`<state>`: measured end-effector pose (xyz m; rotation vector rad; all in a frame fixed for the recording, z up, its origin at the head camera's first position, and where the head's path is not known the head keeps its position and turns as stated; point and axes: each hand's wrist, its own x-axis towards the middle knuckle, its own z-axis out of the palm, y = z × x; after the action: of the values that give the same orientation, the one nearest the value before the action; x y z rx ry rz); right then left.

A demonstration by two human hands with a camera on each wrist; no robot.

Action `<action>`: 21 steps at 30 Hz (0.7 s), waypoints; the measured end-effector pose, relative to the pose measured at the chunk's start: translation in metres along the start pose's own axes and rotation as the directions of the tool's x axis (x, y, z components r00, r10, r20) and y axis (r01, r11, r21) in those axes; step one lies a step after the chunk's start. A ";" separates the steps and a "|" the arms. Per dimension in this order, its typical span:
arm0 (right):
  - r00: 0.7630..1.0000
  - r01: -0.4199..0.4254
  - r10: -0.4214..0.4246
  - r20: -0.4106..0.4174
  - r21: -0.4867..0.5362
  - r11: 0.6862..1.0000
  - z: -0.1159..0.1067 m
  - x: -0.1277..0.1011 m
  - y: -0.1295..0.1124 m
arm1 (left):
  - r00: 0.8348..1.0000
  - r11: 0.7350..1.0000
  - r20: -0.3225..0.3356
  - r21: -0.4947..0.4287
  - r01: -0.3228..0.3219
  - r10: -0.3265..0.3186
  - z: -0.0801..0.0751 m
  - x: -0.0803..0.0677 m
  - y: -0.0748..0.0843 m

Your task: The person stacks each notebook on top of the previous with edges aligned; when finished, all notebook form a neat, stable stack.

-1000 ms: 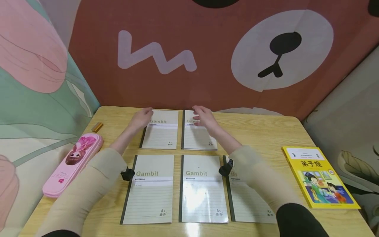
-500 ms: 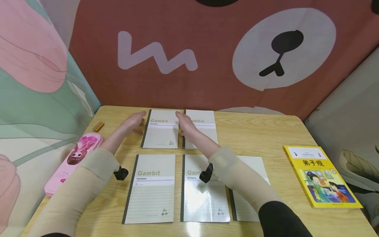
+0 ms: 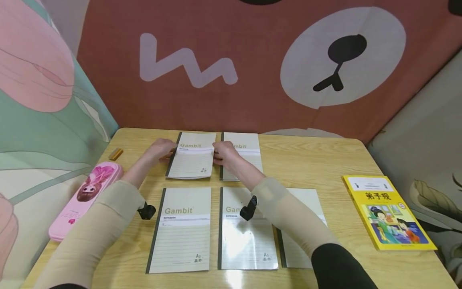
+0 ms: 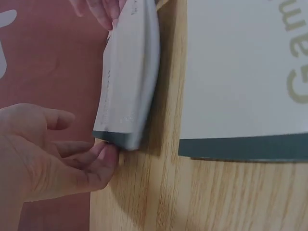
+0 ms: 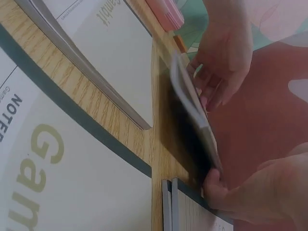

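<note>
In the head view, a pale Gambit notebook (image 3: 192, 161) from the back row is raised and tilted, its lower edge off the table. My left hand (image 3: 160, 150) holds its dark spine side, while my right hand (image 3: 225, 154) grips the opposite edge. The left wrist view shows the left fingers (image 4: 98, 163) at the spine's corner, with the thumb apart from the cover. In the right wrist view, the right thumb (image 5: 215, 190) presses the edge of the lifted notebook (image 5: 192, 103). A second back-row notebook (image 3: 252, 149) lies flat, partly behind my right hand.
Nearer me lie a left notebook (image 3: 182, 245), a glossy middle one (image 3: 245, 249) and a right one (image 3: 306, 195), partly under my right forearm. A pink pencil case (image 3: 86, 196) and a small brown-gold block (image 3: 116, 154) are left; a yellow book (image 3: 390, 212) is right.
My right hand has moved left from the second back-row notebook to the first one's right edge. My left hand moved off, then back to the spine. That notebook has risen and tilted.
</note>
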<state>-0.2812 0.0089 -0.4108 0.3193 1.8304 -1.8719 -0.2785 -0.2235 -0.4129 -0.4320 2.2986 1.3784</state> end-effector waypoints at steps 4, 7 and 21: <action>0.999 0.041 -0.041 0.020 0.020 0.999 -0.002 0.001 0.002 | 0.999 0.997 -0.018 0.062 -0.046 0.047 -0.002 0.000 -0.003; 0.995 0.085 -0.086 0.043 0.038 0.996 -0.007 0.000 0.002 | 0.995 0.993 -0.017 0.077 -0.092 0.094 -0.001 -0.003 0.000; 0.988 0.151 -0.151 -0.034 -0.022 0.988 -0.061 0.003 -0.003 | 0.976 0.976 -0.025 -0.040 -0.215 0.214 0.036 -0.011 0.032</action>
<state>-0.2961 0.0683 -0.4144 0.2139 1.9438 -1.9591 -0.2766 -0.1761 -0.3978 -0.2158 2.3936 1.5328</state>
